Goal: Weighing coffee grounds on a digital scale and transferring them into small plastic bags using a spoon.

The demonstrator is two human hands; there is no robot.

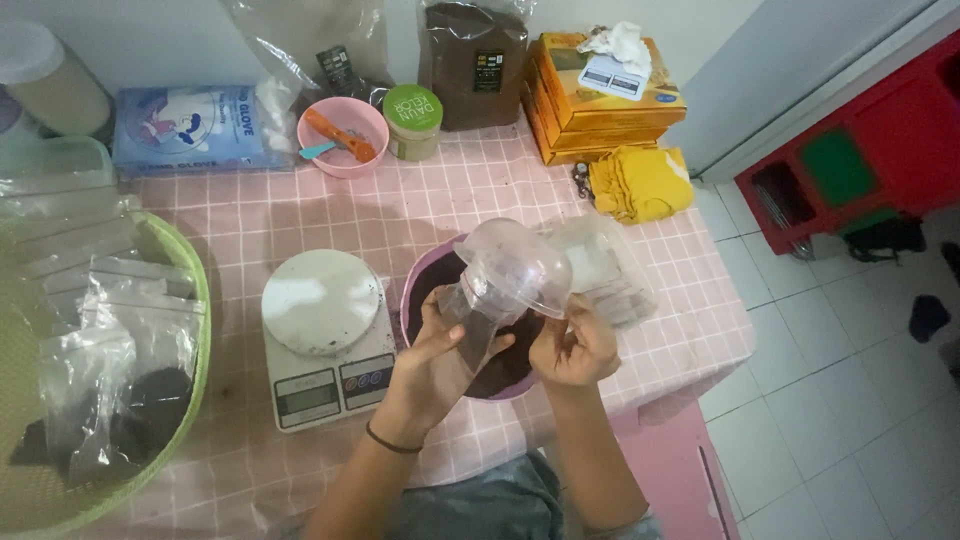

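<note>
My left hand (432, 352) and my right hand (574, 347) both grip a clear plastic bag (505, 278), puffed open, just above a purple bowl (412, 296) of dark brown powder. The left hand pinches the bag's lower left side and the right hand holds its right edge. A white kitchen scale (325, 335) sits on the pink checked tablecloth directly left of the bowl. More clear bags (605, 268) lie behind the bowl to the right.
A green basket (195, 330) at left holds several filled clear bags. At the back stand a pink bowl with an orange scoop (343, 135), a green-lidded jar (413, 120), a brown pouch (474, 65), yellow boxes (600, 100), a blue glove box (190, 128) and a yellow cloth (640, 183).
</note>
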